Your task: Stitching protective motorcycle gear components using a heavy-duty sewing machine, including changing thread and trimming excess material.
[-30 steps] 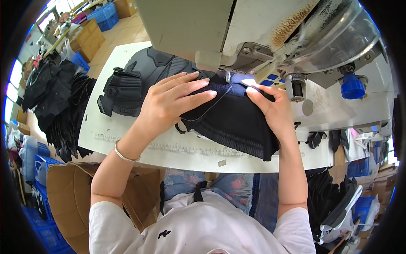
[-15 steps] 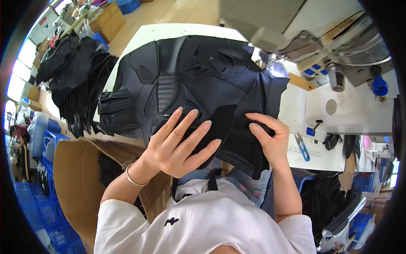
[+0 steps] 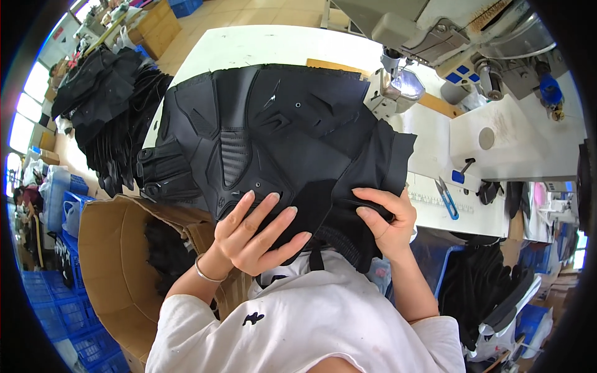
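A large black panel (image 3: 298, 143) of sewn fabric, with raised moulded patches and a ribbed insert, spreads across the white table and hangs over its near edge. My left hand (image 3: 252, 239) lies on the panel's near part with its fingers spread. At the near right, my right hand (image 3: 390, 222) pinches a fold of the panel between thumb and fingers. Just beyond the panel's far right corner is the lit needle area of a sewing machine (image 3: 398, 93). A padded strap-like section (image 3: 166, 168) sticks out at the panel's left.
Blue-handled snips (image 3: 449, 202) lie on the white table (image 3: 261, 40) at the right. A stack of black pieces (image 3: 109, 118) hangs at the left. Below it stands an open cardboard box (image 3: 115, 255). Blue crates (image 3: 56, 304) are at the far left, dark fabric (image 3: 476, 292) at the lower right.
The panel has come toward me and slightly left, and its far edge now lies short of the machine's needle area. Both hands have moved with it, keeping their places on it.
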Demonstrator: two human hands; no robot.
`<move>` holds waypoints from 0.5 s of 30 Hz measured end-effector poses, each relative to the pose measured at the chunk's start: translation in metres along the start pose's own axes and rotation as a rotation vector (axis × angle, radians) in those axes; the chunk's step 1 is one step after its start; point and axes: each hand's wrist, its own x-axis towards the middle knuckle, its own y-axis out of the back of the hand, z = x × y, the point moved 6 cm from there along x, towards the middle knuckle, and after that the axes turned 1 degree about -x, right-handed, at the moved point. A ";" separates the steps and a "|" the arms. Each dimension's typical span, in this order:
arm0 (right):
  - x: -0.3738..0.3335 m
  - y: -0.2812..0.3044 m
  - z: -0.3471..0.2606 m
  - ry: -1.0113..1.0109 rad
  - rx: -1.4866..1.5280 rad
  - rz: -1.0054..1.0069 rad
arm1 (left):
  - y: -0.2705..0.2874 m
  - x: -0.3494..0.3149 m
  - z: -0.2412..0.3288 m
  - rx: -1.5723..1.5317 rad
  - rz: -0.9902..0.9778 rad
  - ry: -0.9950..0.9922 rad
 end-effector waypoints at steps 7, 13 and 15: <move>-0.031 -0.007 0.040 -0.388 0.008 -0.010 | -0.036 -0.017 -0.005 -0.260 -0.609 0.120; -0.048 0.029 0.058 -0.546 0.134 -0.266 | -0.054 0.010 -0.028 -0.539 -0.805 0.256; -0.054 0.069 0.049 -0.676 0.132 -0.188 | -0.077 0.034 -0.035 -0.522 -0.862 0.302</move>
